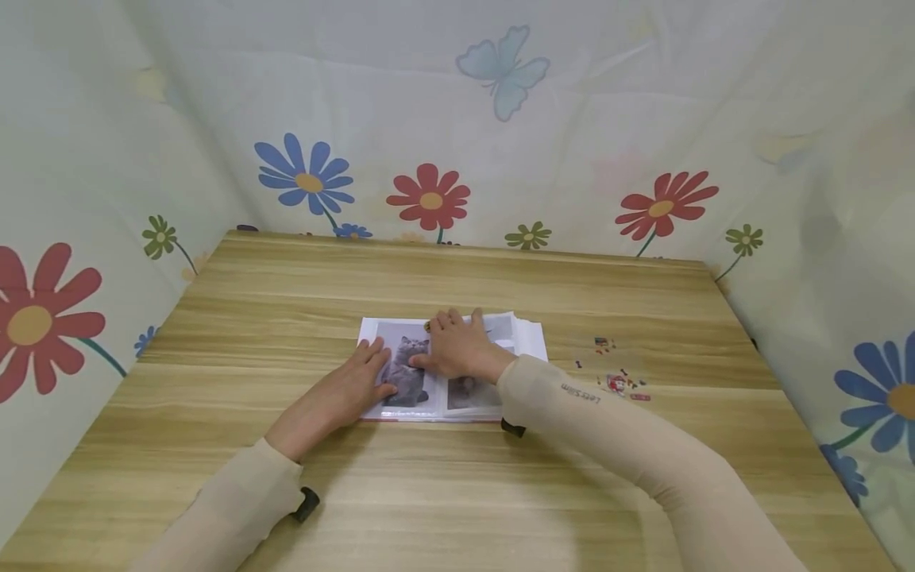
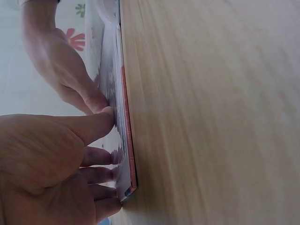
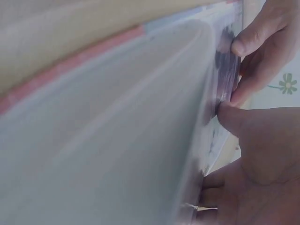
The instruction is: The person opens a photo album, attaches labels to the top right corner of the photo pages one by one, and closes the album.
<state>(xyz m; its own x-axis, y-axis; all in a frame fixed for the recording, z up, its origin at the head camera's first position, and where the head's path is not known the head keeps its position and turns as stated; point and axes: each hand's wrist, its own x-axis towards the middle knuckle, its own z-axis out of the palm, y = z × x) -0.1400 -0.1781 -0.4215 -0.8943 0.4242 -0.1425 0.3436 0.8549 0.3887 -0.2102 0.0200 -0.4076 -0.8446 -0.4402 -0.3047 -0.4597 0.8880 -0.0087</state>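
An open photo album [image 1: 438, 412] lies on the table, with pictures behind clear sleeves. A grey cat picture [image 1: 409, 389] fills much of its left page. My left hand [image 1: 350, 387] rests on the left edge of that page, fingers spread and thumb on the sleeve. Across the middle of the album, my right hand [image 1: 461, 347] presses down with its fingers extended and its thumb over the cat picture. A small yellow and black spot [image 1: 428, 326] shows beside the right fingertips. In the left wrist view, the red cover edge [image 2: 126, 108] faces the camera below both hands.
Right of the album, a clear sheet of small colourful stickers [image 1: 618, 384] lies on the wooden table [image 1: 429, 492]. Further loose pages [image 1: 532, 340] stick out at the album's right side. A flowered curtain [image 1: 543, 151] hangs around the table's back and sides.
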